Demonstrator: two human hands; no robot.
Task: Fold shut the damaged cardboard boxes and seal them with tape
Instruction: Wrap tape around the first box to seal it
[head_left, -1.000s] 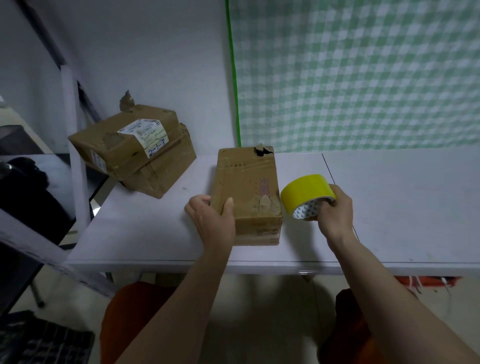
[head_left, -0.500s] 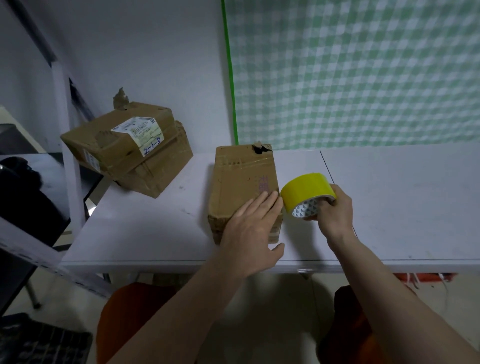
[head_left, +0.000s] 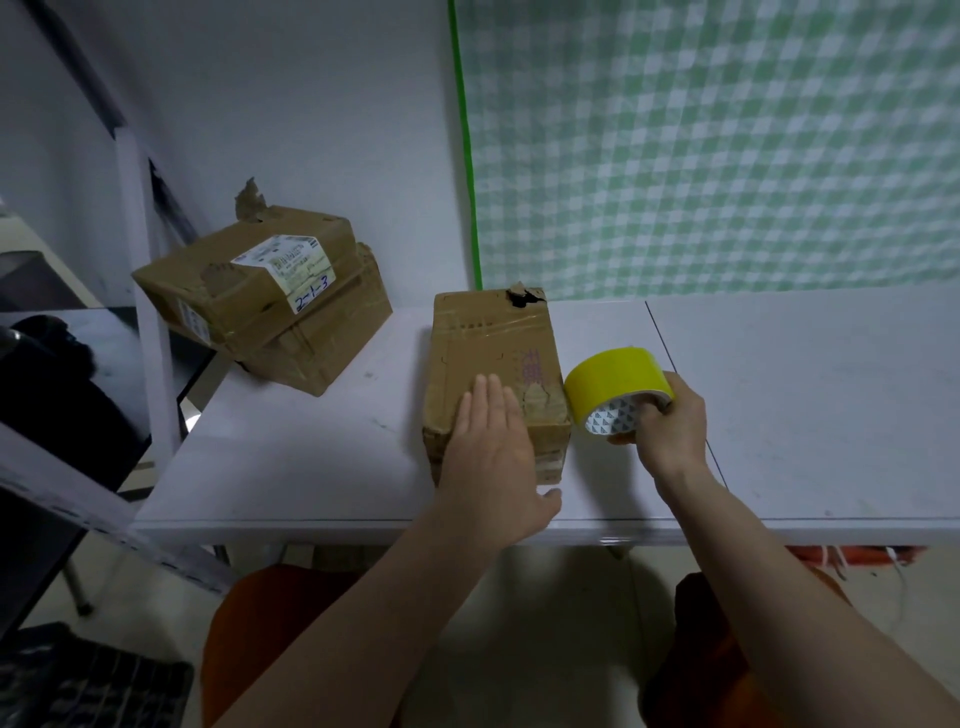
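Three boxes (head_left: 496, 358) perhaps, one tape roll (head_left: 615, 382)

Yellow tape roll (head_left: 615, 375); brown box (head_left: 493, 343); green-white checked cloth (head_left: 727, 145); white table (head_left: 805, 395).

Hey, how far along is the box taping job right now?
Early. The near box looks folded shut, and the left hand lies flat on its top. The right hand grips the yellow tape roll beside it, but no yellow tape shows on the box yet. The two stacked boxes at the table's far left, torn at the edges, show no yellow tape either.
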